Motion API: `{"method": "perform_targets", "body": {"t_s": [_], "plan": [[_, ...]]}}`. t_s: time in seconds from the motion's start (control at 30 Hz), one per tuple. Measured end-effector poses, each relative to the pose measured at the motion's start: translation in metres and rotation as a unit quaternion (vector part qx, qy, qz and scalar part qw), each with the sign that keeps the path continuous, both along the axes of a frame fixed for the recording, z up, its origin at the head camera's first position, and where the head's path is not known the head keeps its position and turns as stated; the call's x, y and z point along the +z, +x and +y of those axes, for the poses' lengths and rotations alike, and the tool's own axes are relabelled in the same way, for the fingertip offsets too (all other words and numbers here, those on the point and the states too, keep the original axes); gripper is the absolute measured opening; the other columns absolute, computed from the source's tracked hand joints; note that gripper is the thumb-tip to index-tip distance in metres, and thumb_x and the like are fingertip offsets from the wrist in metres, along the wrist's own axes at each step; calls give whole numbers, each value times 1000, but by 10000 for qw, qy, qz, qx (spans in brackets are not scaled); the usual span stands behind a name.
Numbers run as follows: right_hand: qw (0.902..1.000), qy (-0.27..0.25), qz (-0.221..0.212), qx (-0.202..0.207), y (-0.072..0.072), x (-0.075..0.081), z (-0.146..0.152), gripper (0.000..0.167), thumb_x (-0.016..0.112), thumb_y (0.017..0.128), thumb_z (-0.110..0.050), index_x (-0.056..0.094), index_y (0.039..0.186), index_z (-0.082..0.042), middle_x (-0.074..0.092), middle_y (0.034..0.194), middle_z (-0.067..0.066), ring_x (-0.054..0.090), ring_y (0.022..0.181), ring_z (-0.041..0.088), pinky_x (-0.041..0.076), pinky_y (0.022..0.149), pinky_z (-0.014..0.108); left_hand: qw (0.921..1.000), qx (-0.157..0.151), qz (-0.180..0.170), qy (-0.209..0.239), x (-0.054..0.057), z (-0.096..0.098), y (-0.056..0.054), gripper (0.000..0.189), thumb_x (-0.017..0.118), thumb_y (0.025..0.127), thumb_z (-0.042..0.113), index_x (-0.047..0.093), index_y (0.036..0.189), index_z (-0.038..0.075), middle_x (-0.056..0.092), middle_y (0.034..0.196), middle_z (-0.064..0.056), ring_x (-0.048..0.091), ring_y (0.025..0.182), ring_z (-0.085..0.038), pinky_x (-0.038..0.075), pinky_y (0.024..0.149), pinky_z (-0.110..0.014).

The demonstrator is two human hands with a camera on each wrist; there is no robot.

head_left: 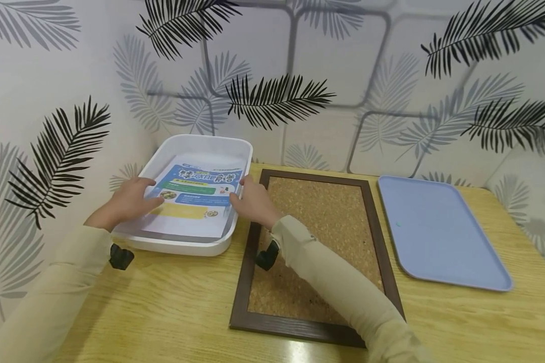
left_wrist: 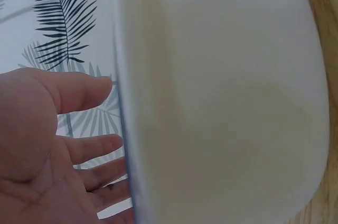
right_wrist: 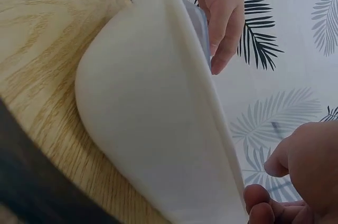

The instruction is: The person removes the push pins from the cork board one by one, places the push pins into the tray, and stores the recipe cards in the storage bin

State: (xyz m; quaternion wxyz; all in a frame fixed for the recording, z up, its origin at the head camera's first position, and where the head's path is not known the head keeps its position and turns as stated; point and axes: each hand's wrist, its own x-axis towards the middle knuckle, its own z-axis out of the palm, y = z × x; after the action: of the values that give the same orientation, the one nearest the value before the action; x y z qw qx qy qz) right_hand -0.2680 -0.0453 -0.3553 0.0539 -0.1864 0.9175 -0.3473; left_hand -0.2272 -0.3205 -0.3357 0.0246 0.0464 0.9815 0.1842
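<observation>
In the head view, a white plastic basin [head_left: 181, 247] stands on the table at the left, by the wall. Inside lie printed sheets [head_left: 195, 187] with blue, green and yellow blocks and large Chinese lettering. My left hand [head_left: 129, 201] reaches over the basin's left rim, thumb and fingers apart beside the sheets' left edge. My right hand [head_left: 256, 201] is at the opposite rim, its thumb and forefinger near the sheets' right edge. In the left wrist view, the left fingers [left_wrist: 97, 149] are spread against the rim. The right fingertips [right_wrist: 259, 203] meet the rim, with the thumb apart; the lower fingers are partly cut off.
A cork board [head_left: 318, 242] in a dark brown frame lies right of the basin, beneath my right forearm. Farther right is a blue-grey tray [head_left: 440, 232]. A leaf-patterned wall [head_left: 272, 136] borders the wooden table [head_left: 172, 297] at the back and left.
</observation>
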Motion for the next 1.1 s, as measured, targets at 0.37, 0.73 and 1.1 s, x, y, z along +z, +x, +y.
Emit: {"method": "perform_targets", "body": {"t_s": [0.37,0.73,1.1], "plan": [[9983,-250,219,481,12,-7,47,46,48,99,-19,40,137,5,53,59,2,39,40,9,33,42,22,9997,-217,-45,-46,0,10,9,66,52,96,28,31,139,-18,33,141,-40,33,129,-55,28,101,-70],[9997,-34,90,210,26,-22,99,48,50,99,-22,40,138,4,57,65,2,44,47,10,39,47,25,9991,-392,168,51,-10,29,19,63,41,102,33,29,142,-14,36,142,-36,33,130,-55,29,95,-73],[9968,325,711,-159,47,-30,157,44,53,97,-16,44,134,6,56,69,3,47,52,12,40,51,27,9939,-867,670,-116,-17,62,44,66,48,100,30,25,145,-13,30,149,-34,30,136,-51,29,104,-67]]}}
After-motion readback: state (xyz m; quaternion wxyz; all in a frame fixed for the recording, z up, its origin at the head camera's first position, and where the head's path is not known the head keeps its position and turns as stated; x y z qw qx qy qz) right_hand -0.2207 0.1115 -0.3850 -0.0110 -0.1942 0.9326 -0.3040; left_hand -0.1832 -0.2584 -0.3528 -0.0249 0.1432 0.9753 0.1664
